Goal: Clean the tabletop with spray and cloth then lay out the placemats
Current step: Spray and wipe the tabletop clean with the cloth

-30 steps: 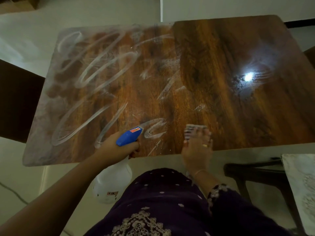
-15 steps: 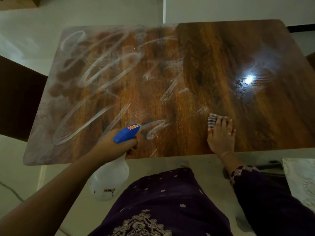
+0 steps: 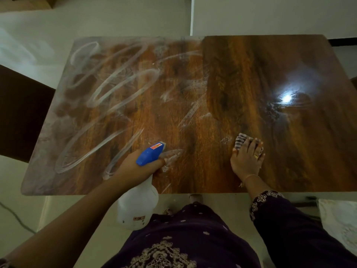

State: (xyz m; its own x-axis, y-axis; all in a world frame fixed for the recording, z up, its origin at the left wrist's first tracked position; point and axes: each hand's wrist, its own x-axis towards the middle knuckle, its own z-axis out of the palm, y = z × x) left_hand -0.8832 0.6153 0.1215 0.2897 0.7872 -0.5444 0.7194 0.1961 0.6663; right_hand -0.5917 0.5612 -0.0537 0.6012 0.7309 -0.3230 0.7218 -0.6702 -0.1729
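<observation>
The right hand point(image 3: 247, 161) is lying palm down on the striped cloth point(image 3: 240, 142). Its fingers are spread and nearly straight, pressing the cloth onto the tabletop point(image 3: 251, 74) rather than clutching it. Only the cloth's far end is showing beyond the fingertips. That flat, open press is probably spreading the pressure so that the cloth wipes a broad band. The hand is working near the front edge, right of the middle, just beside the last small white smear.

The left hand point(image 3: 135, 169) is curling tightly round the neck of the spray bottle point(image 3: 138, 207), with one fingertip showing under the blue trigger head point(image 3: 150, 153). The nozzle is pointing out over the wood, while the white body is hanging below the table's near edge. Holding it off the surface is likely keeping it clear of the wiping path and ready for another squirt.

Further out, looping white streaks point(image 3: 116, 89) are covering the left half of the tabletop. The right half is looking darker and glossier and is reflecting a bright light point(image 3: 286, 97). Judging by this, the cleaning is only partly done, and no placemats are lying on the table. A pale patterned sheet point(image 3: 340, 225) is showing off the table at the lower right; whether it is a placemat cannot be told. A dark chair point(image 3: 19, 113) is standing at the left side.
</observation>
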